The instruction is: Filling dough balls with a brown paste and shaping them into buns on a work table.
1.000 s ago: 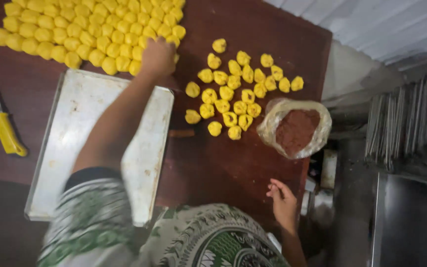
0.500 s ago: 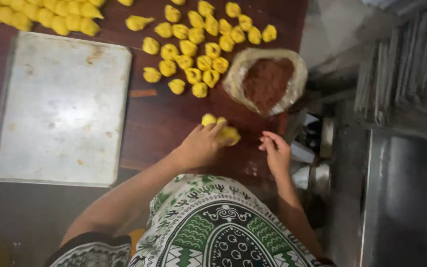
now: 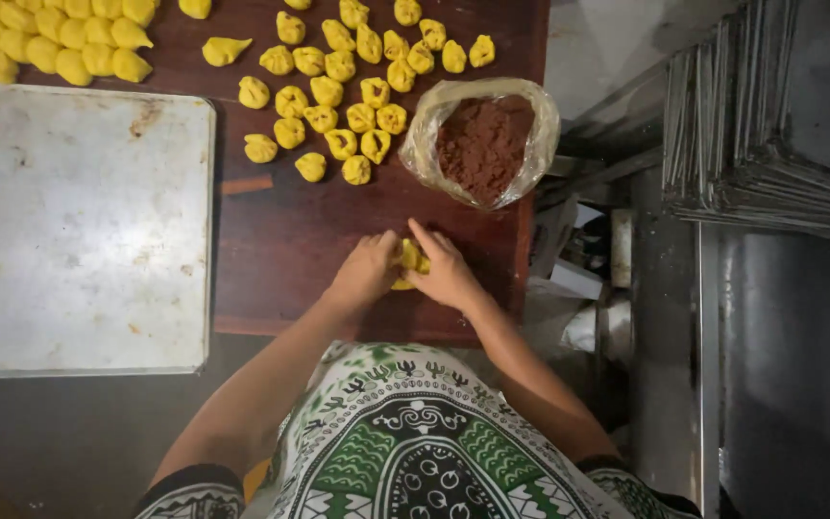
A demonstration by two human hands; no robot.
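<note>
Both hands, left hand (image 3: 365, 272) and right hand (image 3: 446, 271), pinched a yellow dough piece (image 3: 409, 259) at centre frame; overpressing might have torn it.

Soft, even light falls from above on the table (image 3: 280, 240). Left of the hands the tray (image 3: 88, 231) shows dull glare; below it, deep shadow. Focus is slightly soft throughout.
</note>
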